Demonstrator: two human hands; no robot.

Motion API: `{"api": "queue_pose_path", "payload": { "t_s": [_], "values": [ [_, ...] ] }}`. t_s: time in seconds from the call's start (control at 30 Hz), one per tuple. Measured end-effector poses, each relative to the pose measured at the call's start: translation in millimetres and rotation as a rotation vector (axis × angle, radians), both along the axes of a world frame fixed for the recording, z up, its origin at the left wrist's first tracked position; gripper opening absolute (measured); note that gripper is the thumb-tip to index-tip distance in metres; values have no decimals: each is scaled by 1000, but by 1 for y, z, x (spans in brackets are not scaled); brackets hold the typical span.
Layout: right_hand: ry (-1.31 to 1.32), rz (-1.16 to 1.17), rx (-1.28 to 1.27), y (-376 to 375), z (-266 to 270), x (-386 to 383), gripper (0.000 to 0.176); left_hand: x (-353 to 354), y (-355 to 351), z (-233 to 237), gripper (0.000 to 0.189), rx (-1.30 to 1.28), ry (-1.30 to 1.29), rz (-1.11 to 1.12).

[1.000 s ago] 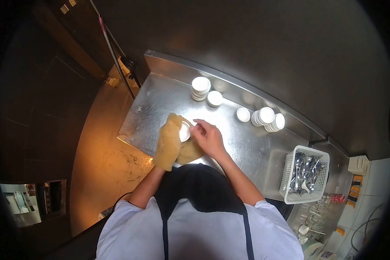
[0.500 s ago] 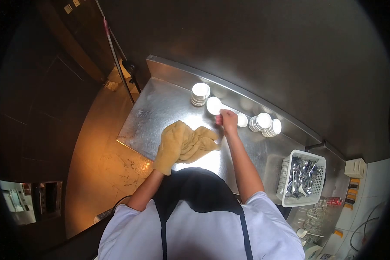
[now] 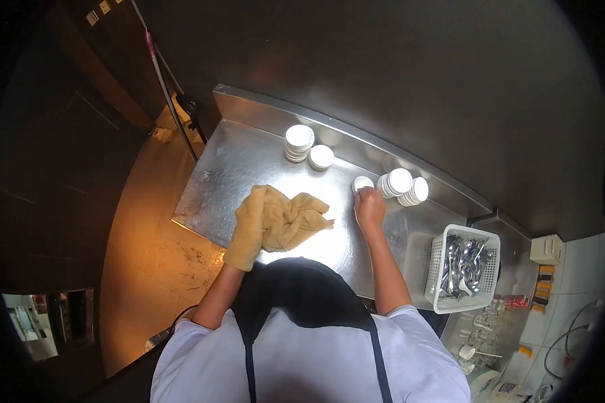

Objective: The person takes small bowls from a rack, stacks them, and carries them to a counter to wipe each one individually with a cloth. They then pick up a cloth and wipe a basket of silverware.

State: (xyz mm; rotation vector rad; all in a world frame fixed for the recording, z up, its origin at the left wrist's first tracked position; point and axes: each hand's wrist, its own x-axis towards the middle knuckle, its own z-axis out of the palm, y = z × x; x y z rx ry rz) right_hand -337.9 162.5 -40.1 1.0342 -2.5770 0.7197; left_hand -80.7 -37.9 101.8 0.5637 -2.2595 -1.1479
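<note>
A tan cloth [image 3: 292, 220] is wrapped like a mitt round my left hand [image 3: 252, 218], over the steel counter [image 3: 222, 174]. The fingers are hidden inside it, and its loose folds spread to the right. My right hand [image 3: 370, 205] has its fingers closed at the near edge of a small white dish [image 3: 363, 183]. Left of that dish stand a tall stack of white dishes [image 3: 300, 138] and a shorter stack of white dishes [image 3: 321, 156]. Close on its right are two more stacks, one of white dishes [image 3: 398, 181] and another of white dishes [image 3: 417, 190].
A white plastic basket [image 3: 435, 269] full of metal cutlery stands at the counter's right. Beyond it are several glasses [image 3: 487, 319] and a white box [image 3: 546, 249]. A raised steel edge [image 3: 356, 138] runs along the dark wall. Orange-lit floor [image 3: 148, 269] lies to the left.
My right hand has moved right, from the short stack on the left to the single dish near the right-hand stacks. The cloth-wrapped left hand stays over the counter; the view has shifted slightly.
</note>
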Motion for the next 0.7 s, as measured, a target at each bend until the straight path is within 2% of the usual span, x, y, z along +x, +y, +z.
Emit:
{"api": "queue_pose_path", "payload": {
  "t_s": [0.17,0.27,0.33,0.37,0.43,0.53,0.63,0.67,0.7],
  "values": [
    [-173,-53,-189,-6,39,16,17,-5,5,4,27,82,38,-63],
    [-341,60,-302,-29,82,51,18,-7,11,5,32,173,73,-111],
    [-469,293,-380,-43,108,81,23,-7,14,6,35,251,103,-143],
    [-430,403,-365,-48,122,90,30,-7,15,7,36,292,117,-156],
    [-546,378,-321,-55,124,103,36,-5,15,5,39,387,153,-164],
    [-384,299,-138,-60,80,106,37,0,10,2,44,543,232,-152],
    [-192,582,102,-49,35,110,42,10,0,-3,48,638,319,-89],
    [-154,677,101,-47,6,109,55,15,-3,-6,50,673,351,-63],
    [-387,664,187,-44,-4,109,59,21,-9,-13,51,502,320,-21]
  ]
}}
